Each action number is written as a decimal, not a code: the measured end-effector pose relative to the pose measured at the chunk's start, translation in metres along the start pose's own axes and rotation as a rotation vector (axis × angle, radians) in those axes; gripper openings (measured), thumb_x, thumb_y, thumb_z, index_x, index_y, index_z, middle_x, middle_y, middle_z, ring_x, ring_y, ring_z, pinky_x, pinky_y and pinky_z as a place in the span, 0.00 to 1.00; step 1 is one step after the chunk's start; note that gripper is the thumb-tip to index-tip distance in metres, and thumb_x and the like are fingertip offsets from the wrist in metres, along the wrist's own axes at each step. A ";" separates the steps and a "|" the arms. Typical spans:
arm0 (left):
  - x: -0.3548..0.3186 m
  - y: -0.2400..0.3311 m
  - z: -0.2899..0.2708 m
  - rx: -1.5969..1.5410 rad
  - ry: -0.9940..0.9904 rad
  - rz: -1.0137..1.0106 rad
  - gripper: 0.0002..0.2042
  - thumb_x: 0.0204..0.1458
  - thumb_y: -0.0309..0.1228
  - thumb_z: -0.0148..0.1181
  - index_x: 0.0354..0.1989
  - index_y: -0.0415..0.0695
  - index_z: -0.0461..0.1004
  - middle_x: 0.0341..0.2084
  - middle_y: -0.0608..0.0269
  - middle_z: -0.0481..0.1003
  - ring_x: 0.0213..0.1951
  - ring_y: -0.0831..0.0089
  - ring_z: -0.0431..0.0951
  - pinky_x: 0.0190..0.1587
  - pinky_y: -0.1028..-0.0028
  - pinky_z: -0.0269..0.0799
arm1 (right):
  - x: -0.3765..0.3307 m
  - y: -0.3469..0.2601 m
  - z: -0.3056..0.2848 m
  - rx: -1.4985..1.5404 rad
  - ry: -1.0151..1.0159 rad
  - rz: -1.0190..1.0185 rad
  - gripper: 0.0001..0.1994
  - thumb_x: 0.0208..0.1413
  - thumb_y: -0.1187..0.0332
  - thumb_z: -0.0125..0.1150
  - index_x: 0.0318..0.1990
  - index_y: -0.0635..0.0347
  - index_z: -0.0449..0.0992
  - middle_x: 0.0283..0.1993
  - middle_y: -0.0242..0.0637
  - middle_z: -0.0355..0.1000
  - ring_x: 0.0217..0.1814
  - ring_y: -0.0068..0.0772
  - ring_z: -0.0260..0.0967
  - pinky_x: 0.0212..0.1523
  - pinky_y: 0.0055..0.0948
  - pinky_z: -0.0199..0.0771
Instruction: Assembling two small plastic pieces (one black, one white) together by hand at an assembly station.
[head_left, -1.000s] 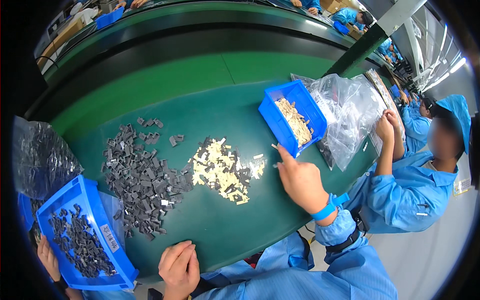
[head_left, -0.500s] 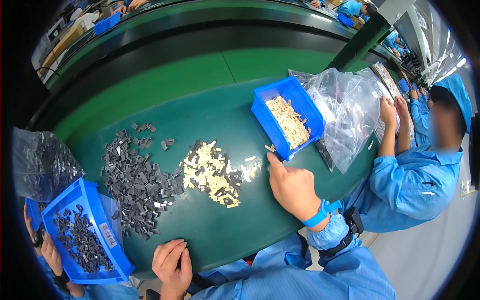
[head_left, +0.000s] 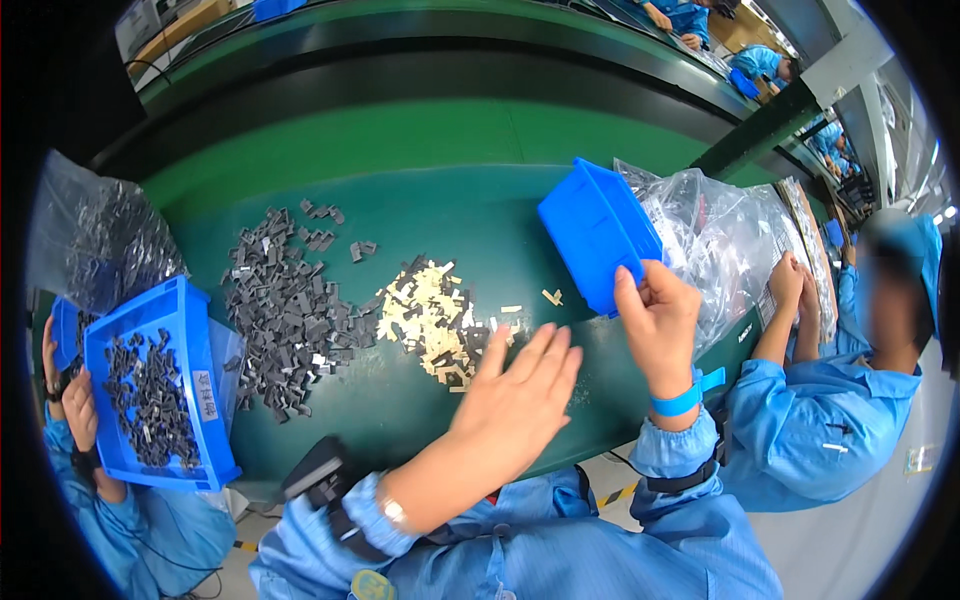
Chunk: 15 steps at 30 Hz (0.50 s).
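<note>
My right hand point(head_left: 660, 325) grips the near rim of a blue plastic bin point(head_left: 598, 230), thumb on one side and fingers curled. The bin is tilted so that its contents are hidden from here. Low over the green table point(head_left: 350, 410), my left hand point(head_left: 515, 400) stretches out flat with its fingers together, holding nothing. Just beyond its fingertips lies a pile of small cream-coloured strips point(head_left: 425, 315) mixed with dark grey ones. A few loose strips point(head_left: 552, 297) lie between that pile and the bin.
A larger heap of dark grey clip-like parts point(head_left: 290, 320) spreads to the left. At the far left another person's hand point(head_left: 80, 410) holds a blue bin point(head_left: 195, 400) of dark parts. Clear plastic bags point(head_left: 720, 240) lie on the right, beside another person's hands point(head_left: 790, 285).
My right hand has moved from the loose strips onto the bin, which is now tilted up. My left hand has come from the table's near edge to beside the cream pile.
</note>
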<state>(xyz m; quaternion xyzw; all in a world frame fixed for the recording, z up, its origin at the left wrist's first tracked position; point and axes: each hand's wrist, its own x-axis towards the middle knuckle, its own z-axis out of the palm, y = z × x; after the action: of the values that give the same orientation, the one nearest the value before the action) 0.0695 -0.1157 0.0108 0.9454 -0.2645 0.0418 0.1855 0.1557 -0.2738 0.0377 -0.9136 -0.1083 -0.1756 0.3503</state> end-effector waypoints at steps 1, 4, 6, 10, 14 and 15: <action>0.009 0.001 0.009 -0.017 0.000 0.025 0.29 0.45 0.44 0.56 0.53 0.38 0.63 0.55 0.53 0.61 0.60 0.62 0.56 0.60 0.51 0.46 | 0.001 -0.002 0.000 0.004 -0.010 -0.011 0.06 0.46 0.73 0.59 0.23 0.65 0.71 0.14 0.40 0.65 0.12 0.25 0.63 0.15 0.26 0.60; 0.037 0.000 0.028 0.018 0.015 0.008 0.35 0.44 0.50 0.55 0.56 0.36 0.60 0.57 0.52 0.58 0.61 0.63 0.54 0.60 0.50 0.42 | 0.005 -0.007 0.002 0.011 0.044 -0.093 0.06 0.45 0.74 0.59 0.22 0.66 0.70 0.14 0.39 0.65 0.12 0.26 0.64 0.15 0.25 0.60; 0.045 -0.009 0.035 0.115 -0.015 -0.072 0.38 0.45 0.55 0.51 0.57 0.35 0.59 0.58 0.51 0.57 0.62 0.63 0.52 0.62 0.49 0.37 | 0.003 -0.008 0.008 -0.032 0.042 -0.127 0.06 0.44 0.75 0.60 0.21 0.65 0.69 0.14 0.39 0.65 0.13 0.28 0.64 0.15 0.26 0.60; 0.021 -0.018 0.025 0.164 -0.093 -0.164 0.38 0.44 0.56 0.51 0.57 0.36 0.59 0.59 0.53 0.55 0.63 0.64 0.51 0.61 0.48 0.37 | -0.007 0.003 0.023 -0.083 0.021 -0.221 0.08 0.43 0.76 0.60 0.19 0.64 0.67 0.14 0.40 0.64 0.14 0.36 0.63 0.15 0.29 0.60; -0.020 -0.033 0.003 0.202 -0.150 -0.222 0.38 0.43 0.56 0.52 0.57 0.37 0.59 0.59 0.54 0.55 0.63 0.64 0.50 0.61 0.47 0.36 | -0.014 0.003 0.031 -0.077 -0.046 -0.277 0.08 0.41 0.75 0.62 0.20 0.63 0.67 0.15 0.40 0.64 0.15 0.39 0.63 0.16 0.33 0.61; -0.030 -0.038 -0.001 0.200 -0.125 -0.252 0.37 0.43 0.55 0.53 0.56 0.38 0.60 0.60 0.54 0.55 0.63 0.64 0.50 0.61 0.47 0.36 | -0.015 0.004 0.033 -0.066 -0.043 -0.262 0.08 0.41 0.75 0.62 0.20 0.63 0.67 0.15 0.40 0.64 0.15 0.39 0.63 0.16 0.33 0.61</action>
<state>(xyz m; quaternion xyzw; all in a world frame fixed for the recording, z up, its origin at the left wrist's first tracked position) 0.0632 -0.0705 -0.0056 0.9856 -0.1496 -0.0145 0.0773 0.1510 -0.2552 0.0067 -0.9063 -0.2285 -0.2035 0.2915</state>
